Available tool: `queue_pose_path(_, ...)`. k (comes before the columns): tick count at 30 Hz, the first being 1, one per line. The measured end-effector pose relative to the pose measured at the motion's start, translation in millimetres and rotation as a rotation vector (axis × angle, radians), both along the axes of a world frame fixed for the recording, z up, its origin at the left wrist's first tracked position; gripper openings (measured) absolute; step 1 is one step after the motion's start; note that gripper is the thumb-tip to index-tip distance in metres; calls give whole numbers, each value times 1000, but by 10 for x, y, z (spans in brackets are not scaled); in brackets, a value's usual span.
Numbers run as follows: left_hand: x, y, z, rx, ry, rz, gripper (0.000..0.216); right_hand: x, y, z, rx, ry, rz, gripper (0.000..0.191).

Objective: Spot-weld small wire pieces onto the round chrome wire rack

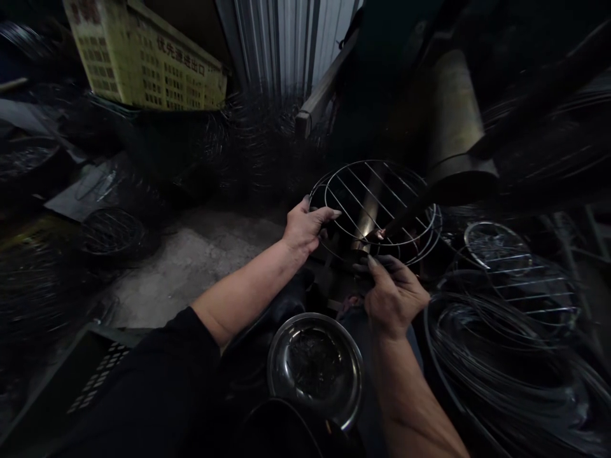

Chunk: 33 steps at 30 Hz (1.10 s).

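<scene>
A round wire rack (382, 191) with parallel cross wires sits in front of me, under a machine arm with a brass-coloured cylinder (456, 127). My left hand (305, 226) grips the rack's left rim, fingers curled over the ring. At the near rim my right hand (394, 292) pinches the ring between closed fingers. A dark rod (405, 219) from the machine reaches down onto the rack's middle.
A shiny steel bowl (315, 369) lies below my hands. Stacked wire rings and finished racks (515, 280) pile up at the right. More dark wire racks (112, 232) lie on the concrete floor at left. A yellow printed sign (147, 57) hangs at the back.
</scene>
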<state>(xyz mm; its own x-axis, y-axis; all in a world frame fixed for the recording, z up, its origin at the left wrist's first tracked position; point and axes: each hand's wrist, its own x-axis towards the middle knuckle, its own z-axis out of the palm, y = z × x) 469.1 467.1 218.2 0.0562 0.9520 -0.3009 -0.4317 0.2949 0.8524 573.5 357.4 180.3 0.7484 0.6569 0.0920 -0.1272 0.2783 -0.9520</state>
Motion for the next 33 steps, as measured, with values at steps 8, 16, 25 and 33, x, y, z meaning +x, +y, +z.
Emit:
queue_pose_path(8,47,88,22,-77,27,3,40,37,71,33,-26,32,6,21)
queue_pose_path(16,85,175,43,-112,73,-13,35,71,132,78,-23,63,14,19)
queue_pose_path(25,-42,174,20,-142,138,-84,40,50,62,186,-57,112,32,23)
queue_pose_path(33,-145,678,77,17,198,-270,37,665,-1039,-77,-853,-164,249,61)
